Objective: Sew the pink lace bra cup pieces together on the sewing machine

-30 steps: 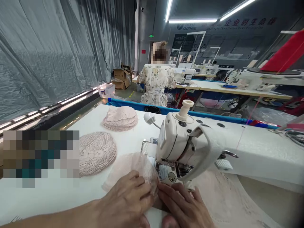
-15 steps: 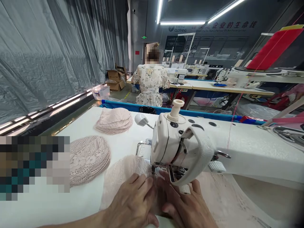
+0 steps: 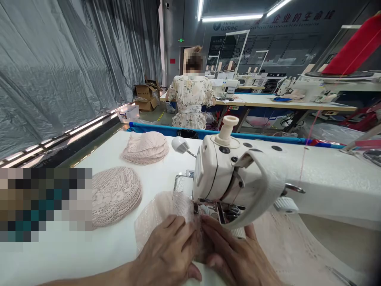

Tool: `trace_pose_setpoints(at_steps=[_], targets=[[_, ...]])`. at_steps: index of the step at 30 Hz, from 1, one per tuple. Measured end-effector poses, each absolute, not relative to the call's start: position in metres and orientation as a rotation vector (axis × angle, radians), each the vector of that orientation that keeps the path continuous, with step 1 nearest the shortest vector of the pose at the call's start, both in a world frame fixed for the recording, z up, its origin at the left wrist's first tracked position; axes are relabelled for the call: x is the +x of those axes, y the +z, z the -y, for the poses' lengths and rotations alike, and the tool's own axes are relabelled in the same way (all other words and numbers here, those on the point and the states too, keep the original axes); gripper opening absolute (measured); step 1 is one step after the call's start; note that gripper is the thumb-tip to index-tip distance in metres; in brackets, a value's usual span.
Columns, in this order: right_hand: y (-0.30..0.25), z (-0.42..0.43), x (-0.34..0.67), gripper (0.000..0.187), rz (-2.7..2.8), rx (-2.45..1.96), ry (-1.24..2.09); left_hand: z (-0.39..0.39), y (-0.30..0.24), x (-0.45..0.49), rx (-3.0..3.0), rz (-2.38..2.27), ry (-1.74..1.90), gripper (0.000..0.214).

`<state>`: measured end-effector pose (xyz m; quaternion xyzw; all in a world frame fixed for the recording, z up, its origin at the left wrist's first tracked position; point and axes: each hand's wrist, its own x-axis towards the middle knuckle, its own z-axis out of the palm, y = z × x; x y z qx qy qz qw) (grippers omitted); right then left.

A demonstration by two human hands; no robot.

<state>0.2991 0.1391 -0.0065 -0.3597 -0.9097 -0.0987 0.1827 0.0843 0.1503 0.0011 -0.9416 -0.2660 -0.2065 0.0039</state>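
Note:
A pale pink lace fabric [image 3: 157,210] lies under the presser foot [image 3: 195,207] of a white sewing machine [image 3: 214,174]. My left hand [image 3: 171,248] is just left of the needle area, its fingers bent and pressed onto the fabric, the thumb tucked below. Close beside it, my right hand [image 3: 238,252] reaches partly under the machine head, fingers together on the fabric and thumb drawn in. Both hands grip the fabric near the foot. The machine's head and white guard hide some right fingertips.
Left on the white table [image 3: 119,258] are a stack of lace pieces [image 3: 119,194] and a smaller pink stack [image 3: 145,147]. A red thread cone [image 3: 351,47] stands at right. Ahead, a person in a floral dress [image 3: 190,99] sits at another sewing table [image 3: 268,101].
The view has shifted a little, so the machine and stacks appear slightly farther right. Both hands stay on the fabric by the presser foot, with only small finger movement.

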Motion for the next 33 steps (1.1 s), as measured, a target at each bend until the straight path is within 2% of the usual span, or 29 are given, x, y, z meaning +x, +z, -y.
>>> trace_pose_setpoints(at_steps=[5, 12, 15, 19, 24, 31, 33], targets=[[0.0, -0.127, 0.29, 0.048, 2.428, -0.948, 0.106, -0.138, -0.003, 0.075, -2.93, 0.796, -0.752, 0.036], [-0.003, -0.119, 0.287, 0.055, 2.381, -0.994, 0.165, -0.143, 0.001, 0.081, -2.935, 0.83, -0.673, 0.034], [-0.005, -0.117, 0.287, 0.057, 2.379, -0.994, 0.172, -0.145, -0.002, 0.08, -2.91, 0.813, -0.71, 0.025], [-0.006, -0.118, 0.289, 0.057, 2.447, -1.008, 0.251, -0.146, -0.006, 0.08, -2.942, 0.811, -0.727, 0.039], [-0.014, -0.119, 0.289, 0.058, 2.363, -0.917, 0.103, -0.146, -0.007, 0.083, -2.945, 0.83, -0.704, 0.059], [-0.01, -0.126, 0.286, 0.061, 2.255, -0.866, -0.045, -0.146, -0.008, 0.084, -2.923, 0.826, -0.733, 0.056], [-0.006, -0.128, 0.289, 0.056, 2.319, -0.915, -0.107, -0.147, -0.007, 0.083, -2.921, 0.82, -0.716, 0.058]])
